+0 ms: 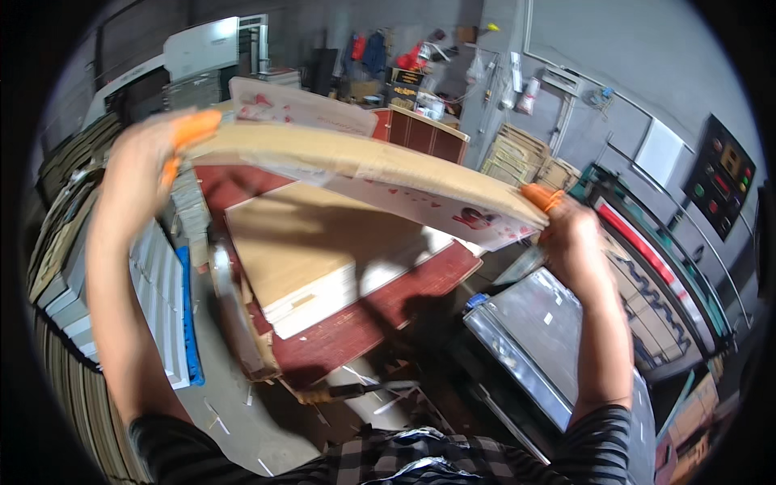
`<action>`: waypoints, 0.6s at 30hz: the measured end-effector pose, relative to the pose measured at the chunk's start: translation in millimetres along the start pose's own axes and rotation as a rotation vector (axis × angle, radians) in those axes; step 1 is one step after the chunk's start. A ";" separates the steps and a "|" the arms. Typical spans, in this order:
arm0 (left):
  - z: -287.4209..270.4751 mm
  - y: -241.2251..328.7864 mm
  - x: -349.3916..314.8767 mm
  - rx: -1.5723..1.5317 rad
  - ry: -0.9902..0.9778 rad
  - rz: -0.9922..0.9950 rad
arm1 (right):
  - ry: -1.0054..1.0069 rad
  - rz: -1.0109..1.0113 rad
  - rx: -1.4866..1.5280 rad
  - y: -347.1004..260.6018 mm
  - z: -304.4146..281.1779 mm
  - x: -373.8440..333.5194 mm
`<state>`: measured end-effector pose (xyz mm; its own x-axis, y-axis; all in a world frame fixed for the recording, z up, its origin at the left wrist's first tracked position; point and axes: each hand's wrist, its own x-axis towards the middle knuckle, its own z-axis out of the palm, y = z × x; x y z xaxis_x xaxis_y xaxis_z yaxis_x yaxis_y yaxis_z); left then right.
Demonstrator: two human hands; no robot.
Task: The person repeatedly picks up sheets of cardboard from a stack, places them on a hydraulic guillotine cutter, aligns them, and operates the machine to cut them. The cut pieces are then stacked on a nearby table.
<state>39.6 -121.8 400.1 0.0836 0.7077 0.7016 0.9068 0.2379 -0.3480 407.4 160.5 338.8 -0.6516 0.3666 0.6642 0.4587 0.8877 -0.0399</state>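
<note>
A thick, bowed stack of cardboard sheets (364,158) is raised in front of me, tan along its edge, with white faces printed in red and pink. My left hand (149,153), smeared by motion, grips its left end. At the right end my right hand (572,230) is closed on it as well. Orange covers show on the fingers of both hands. Beneath the raised stack lies a pile of flat sheets (283,234), tan on top with white sides. That pile rests on a dark red board (339,356).
Tall stacks of flat board (149,299) stand at the left beside a blue pallet (192,323). On the right are a metal-topped table (533,311) and a machine with a red bar (638,242). A control panel (719,178) is farther right. Scraps litter the floor.
</note>
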 end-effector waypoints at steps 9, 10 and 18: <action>204.0 99.6 -268.2 -0.063 -0.055 -0.308 | 0.137 -0.366 -0.047 -22.2 257.6 -45.1; 204.0 96.7 -270.8 -0.099 -0.083 -0.319 | 0.111 -0.348 -0.065 -23.6 261.4 -52.3; 167.4 59.2 -265.0 -0.779 -0.262 -0.533 | -0.103 -0.306 -0.027 5.1 253.2 -70.7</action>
<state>1.9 -183.9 89.4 -0.4255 0.7825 0.4545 0.8259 0.1306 0.5484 302.9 209.7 102.6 -0.8186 0.1114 0.5635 0.2470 0.9539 0.1703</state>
